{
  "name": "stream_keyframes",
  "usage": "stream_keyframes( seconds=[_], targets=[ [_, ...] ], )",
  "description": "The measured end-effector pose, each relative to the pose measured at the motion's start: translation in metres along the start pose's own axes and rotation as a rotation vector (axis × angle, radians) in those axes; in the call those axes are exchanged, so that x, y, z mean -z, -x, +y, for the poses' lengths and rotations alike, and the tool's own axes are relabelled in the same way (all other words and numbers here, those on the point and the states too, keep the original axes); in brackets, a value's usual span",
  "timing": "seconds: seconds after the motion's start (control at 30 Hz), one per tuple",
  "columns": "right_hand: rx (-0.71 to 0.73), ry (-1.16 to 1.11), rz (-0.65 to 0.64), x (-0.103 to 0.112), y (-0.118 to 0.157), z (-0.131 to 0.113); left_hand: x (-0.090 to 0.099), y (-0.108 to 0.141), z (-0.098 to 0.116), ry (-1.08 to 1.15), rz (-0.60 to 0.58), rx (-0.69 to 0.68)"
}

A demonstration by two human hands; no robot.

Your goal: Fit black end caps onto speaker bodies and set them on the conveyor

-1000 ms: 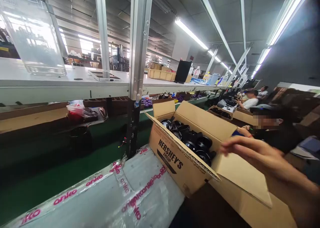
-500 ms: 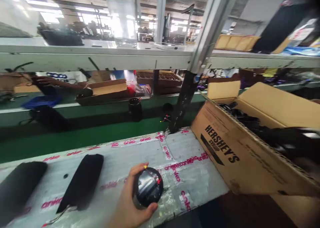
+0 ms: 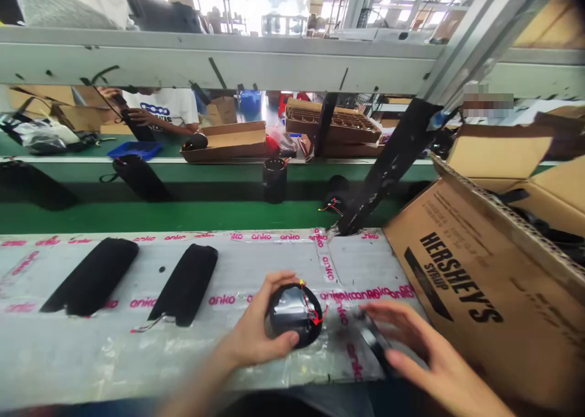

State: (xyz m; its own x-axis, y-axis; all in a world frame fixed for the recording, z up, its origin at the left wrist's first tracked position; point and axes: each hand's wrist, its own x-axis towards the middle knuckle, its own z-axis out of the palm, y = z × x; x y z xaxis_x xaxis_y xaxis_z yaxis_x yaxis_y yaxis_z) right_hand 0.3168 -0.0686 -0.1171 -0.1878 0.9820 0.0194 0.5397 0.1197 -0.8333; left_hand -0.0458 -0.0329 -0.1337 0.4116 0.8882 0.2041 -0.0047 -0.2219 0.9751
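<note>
My left hand (image 3: 256, 331) is wrapped round a black cylindrical housing (image 3: 292, 313), its round end facing up. Red wires with a small yellow connector show at that end, and the inside looks glossy. To the right, my right hand (image 3: 423, 347) grips a thin dark disc-shaped part (image 3: 375, 339) between thumb and fingers; motion blurs it, so its exact kind is unclear. The two held parts are apart. Left of my hands, a black flat sleeve-like piece (image 3: 186, 286) with wires at its near end lies beside a similar black piece (image 3: 94, 277).
A Hershey's carton (image 3: 439, 240) with dark parts inside stands open at right. Beyond the taped worktop (image 3: 219, 344) runs a green belt (image 3: 219, 213) bearing several black cylinders. A slanted black post (image 3: 384, 167) and a shelf beam (image 3: 256, 63) rise ahead. Across, a person's hand (image 3: 141, 117) holds a black piece.
My right hand has come into view from the right with the dark disc-shaped part. My left hand keeps its hold on the housing. The camera view has shifted, showing more of the left side.
</note>
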Motion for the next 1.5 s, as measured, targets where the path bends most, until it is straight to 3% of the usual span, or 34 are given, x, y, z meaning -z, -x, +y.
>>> stream_keyframes(
  seconds=[0.07, 0.17, 0.27, 0.33, 0.5, 0.67, 0.8, 1.0, 1.17, 1.37, 1.5],
  targets=[
    [0.048, 0.068, -0.018, -0.029, -0.026, 0.012, 0.008, -0.004, 0.009, -0.009, -0.012, -0.050],
    [0.096, 0.126, -0.025, -0.061, -0.051, 0.025, 0.012, -0.004, 0.032, -0.293, 0.040, -0.090],
    [0.018, -0.033, 0.014, -0.072, -0.060, 0.029, 0.004, -0.003, 0.052, -0.675, 0.090, -0.188],
    [-0.028, -0.144, 0.054, -0.074, -0.062, 0.028, -0.004, -0.006, 0.057, -0.764, 0.114, -0.272],
    [-0.093, -0.424, 0.094, -0.082, -0.056, 0.015, -0.022, -0.013, 0.051, -0.694, 0.212, -0.315],
    [-0.125, -0.771, 0.045, -0.100, -0.052, -0.030, -0.035, -0.017, 0.052, -0.667, 0.254, -0.361],
    [-0.149, -1.102, 0.023, -0.100, -0.058, -0.058, -0.041, -0.023, 0.054, -0.583, 0.261, -0.410],
    [-0.064, -1.030, 0.058, -0.088, -0.059, -0.050, -0.038, -0.027, 0.055, -0.495, 0.289, -0.397],
    [0.047, -0.985, -0.016, -0.085, -0.057, -0.043, -0.039, -0.026, 0.054, -0.491, 0.310, -0.370],
    [-0.141, -0.985, 0.101, -0.100, -0.036, -0.024, -0.042, -0.024, 0.049, -0.486, 0.371, -0.388],
    [-0.153, -1.110, 0.099, -0.107, -0.025, -0.031, -0.043, -0.024, 0.048, -0.456, 0.368, -0.394]
  ],
)
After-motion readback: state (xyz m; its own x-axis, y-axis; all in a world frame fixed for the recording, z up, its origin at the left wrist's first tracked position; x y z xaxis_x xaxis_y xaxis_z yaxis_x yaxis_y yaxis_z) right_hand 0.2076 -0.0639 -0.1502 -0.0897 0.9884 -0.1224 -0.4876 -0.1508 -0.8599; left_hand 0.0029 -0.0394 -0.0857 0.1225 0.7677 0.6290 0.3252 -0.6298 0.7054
